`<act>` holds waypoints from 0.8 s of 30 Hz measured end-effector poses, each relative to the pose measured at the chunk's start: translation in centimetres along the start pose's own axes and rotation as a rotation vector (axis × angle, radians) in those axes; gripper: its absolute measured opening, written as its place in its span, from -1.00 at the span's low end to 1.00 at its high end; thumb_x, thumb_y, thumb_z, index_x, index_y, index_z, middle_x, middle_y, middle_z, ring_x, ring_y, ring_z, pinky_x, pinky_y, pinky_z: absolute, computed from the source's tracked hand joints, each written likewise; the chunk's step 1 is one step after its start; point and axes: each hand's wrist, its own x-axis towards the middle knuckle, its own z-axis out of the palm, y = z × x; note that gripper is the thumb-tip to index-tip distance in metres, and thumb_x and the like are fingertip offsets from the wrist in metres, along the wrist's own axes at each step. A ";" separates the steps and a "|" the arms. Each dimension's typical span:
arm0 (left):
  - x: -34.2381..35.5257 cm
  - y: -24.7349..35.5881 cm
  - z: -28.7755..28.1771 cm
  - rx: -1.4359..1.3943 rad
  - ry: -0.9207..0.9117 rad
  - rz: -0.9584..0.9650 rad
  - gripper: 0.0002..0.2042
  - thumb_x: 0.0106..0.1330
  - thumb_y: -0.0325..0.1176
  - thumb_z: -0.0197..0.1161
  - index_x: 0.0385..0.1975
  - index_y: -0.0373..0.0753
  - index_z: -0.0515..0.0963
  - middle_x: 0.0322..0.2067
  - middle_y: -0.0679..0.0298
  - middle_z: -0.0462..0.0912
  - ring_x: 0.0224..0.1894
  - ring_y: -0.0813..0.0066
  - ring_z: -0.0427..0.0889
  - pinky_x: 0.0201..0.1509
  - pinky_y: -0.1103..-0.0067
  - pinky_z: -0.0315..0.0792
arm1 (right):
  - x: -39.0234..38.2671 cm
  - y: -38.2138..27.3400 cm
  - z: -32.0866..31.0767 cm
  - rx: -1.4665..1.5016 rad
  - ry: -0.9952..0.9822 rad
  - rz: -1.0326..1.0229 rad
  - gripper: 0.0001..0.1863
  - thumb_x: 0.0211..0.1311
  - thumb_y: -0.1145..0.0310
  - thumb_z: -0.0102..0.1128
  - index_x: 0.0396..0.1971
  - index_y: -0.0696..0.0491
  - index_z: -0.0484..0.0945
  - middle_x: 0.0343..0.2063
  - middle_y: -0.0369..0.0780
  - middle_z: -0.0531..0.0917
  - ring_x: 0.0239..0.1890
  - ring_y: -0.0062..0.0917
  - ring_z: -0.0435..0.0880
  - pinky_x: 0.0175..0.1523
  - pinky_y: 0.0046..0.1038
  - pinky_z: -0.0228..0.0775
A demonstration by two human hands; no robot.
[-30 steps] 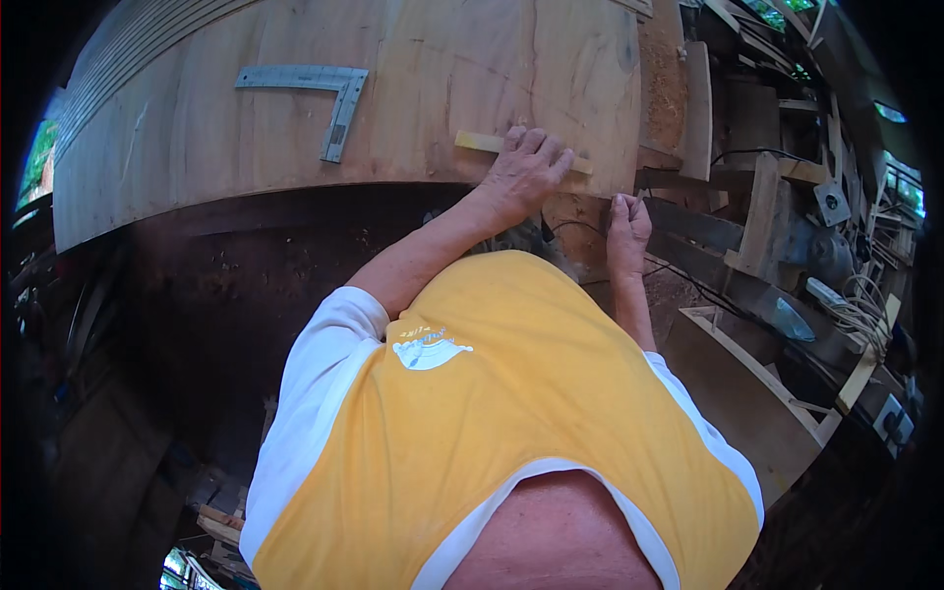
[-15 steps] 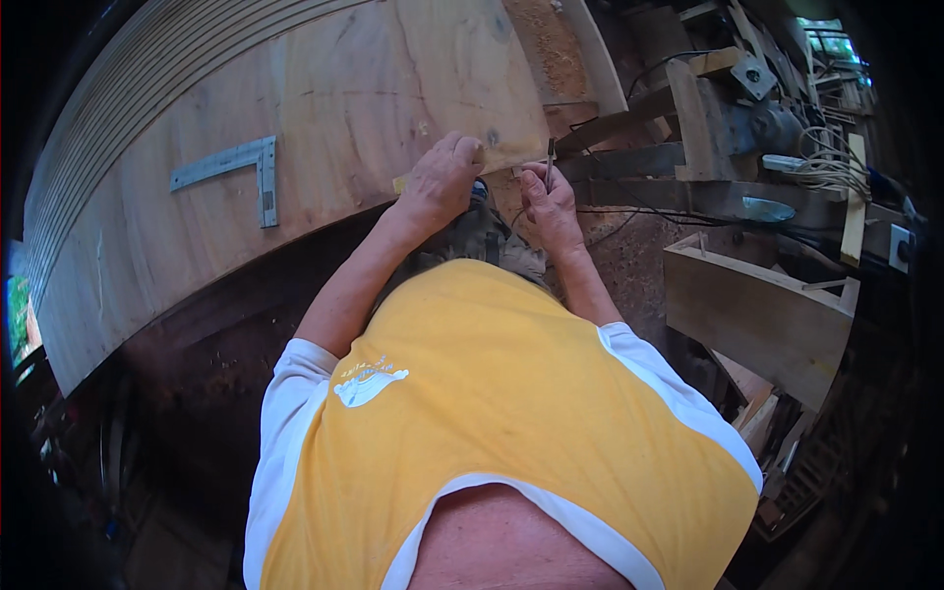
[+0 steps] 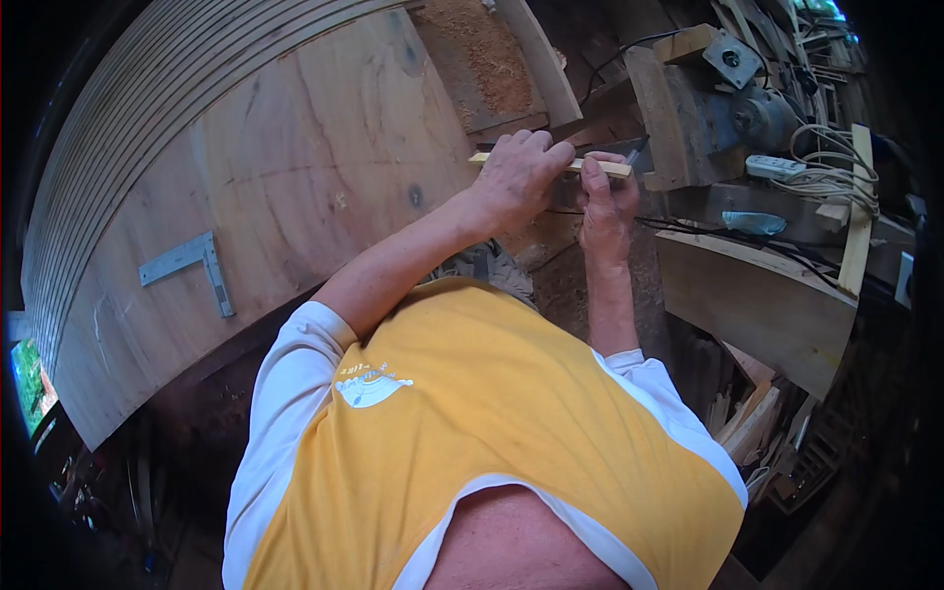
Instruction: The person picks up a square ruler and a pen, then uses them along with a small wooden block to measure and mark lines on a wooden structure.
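My left hand (image 3: pixel 511 182) is closed around a thin, pale yellow wooden strip (image 3: pixel 617 170), held beyond the right edge of a large wooden panel (image 3: pixel 315 177). At the strip's right end, my right hand (image 3: pixel 608 211) presses its thumb against the wood. A thin, pencil-like tool (image 3: pixel 638 150) sticks out from the right fingers; its exact kind is too small to tell. An L-shaped metal square (image 3: pixel 204 264) lies on the panel, well left of both hands.
Long slatted boards (image 3: pixel 128 108) stretch along the panel's far left side. Beyond my hands is a trough with sawdust (image 3: pixel 482 49). On the right are a motor (image 3: pixel 762 118), a coiled cable with a white power strip (image 3: pixel 774 167), and a wooden box-like piece (image 3: pixel 752 295).
Both hands have moved right and come together at the wooden strip, which is now raised into plain sight. My view has turned right, so the panel and square appear farther left and lower.
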 end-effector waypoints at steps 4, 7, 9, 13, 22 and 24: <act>5.9 -2.2 5.9 -0.069 0.045 0.041 -0.63 0.09 -0.51 0.33 -0.06 -0.05 0.57 -0.22 0.20 0.53 -0.06 0.09 0.49 0.03 0.23 0.36 | 4.1 0.7 -3.1 -0.386 0.192 -0.247 -0.70 0.30 0.27 0.41 -0.17 0.13 0.52 -0.27 -0.33 0.56 -0.24 -0.67 0.51 -0.09 -0.54 0.41; 10.0 -3.0 9.5 -0.134 0.046 0.070 -0.67 0.10 -0.51 0.32 -0.11 -0.05 0.58 -0.23 0.18 0.52 -0.11 0.08 0.47 -0.01 0.25 0.36 | 7.7 1.3 -7.0 -0.434 0.275 -0.228 -0.70 0.30 0.24 0.38 -0.18 0.13 0.53 -0.28 -0.32 0.57 -0.24 -0.65 0.52 -0.09 -0.51 0.42; 11.7 -3.4 11.3 -0.177 0.024 0.050 -0.71 0.10 -0.54 0.32 -0.18 -0.10 0.55 -0.26 0.16 0.50 -0.15 0.08 0.45 -0.05 0.27 0.36 | 9.7 1.4 -9.1 -0.429 0.272 -0.165 -0.70 0.30 0.24 0.37 -0.18 0.13 0.53 -0.29 -0.31 0.57 -0.24 -0.65 0.52 -0.10 -0.50 0.42; 13.7 -5.0 14.4 -0.243 0.053 -0.003 -0.71 0.09 -0.54 0.32 -0.18 -0.11 0.55 -0.27 0.16 0.49 -0.15 0.07 0.45 -0.06 0.28 0.35 | 13.1 1.4 -10.0 -0.506 0.250 -0.169 -0.70 0.30 0.24 0.37 -0.18 0.13 0.54 -0.29 -0.31 0.59 -0.25 -0.64 0.52 -0.11 -0.50 0.43; 13.9 -5.3 14.1 -0.338 0.079 -0.013 -0.65 0.05 -0.42 0.43 -0.12 -0.16 0.56 -0.31 0.18 0.48 -0.22 0.12 0.46 -0.11 0.32 0.37 | 13.9 -0.4 -9.0 -0.610 0.082 -0.312 -0.70 0.27 0.36 0.39 -0.12 0.12 0.49 -0.24 -0.25 0.57 -0.21 -0.58 0.55 -0.06 -0.48 0.45; 14.3 -4.9 14.0 -0.356 0.139 -0.003 -0.64 0.04 -0.38 0.46 -0.14 -0.17 0.55 -0.32 0.19 0.47 -0.24 0.15 0.46 -0.13 0.33 0.37 | 13.8 -1.2 -8.9 -0.557 0.047 -0.288 -0.70 0.27 0.40 0.38 -0.11 0.11 0.46 -0.21 -0.25 0.55 -0.19 -0.58 0.54 -0.04 -0.48 0.45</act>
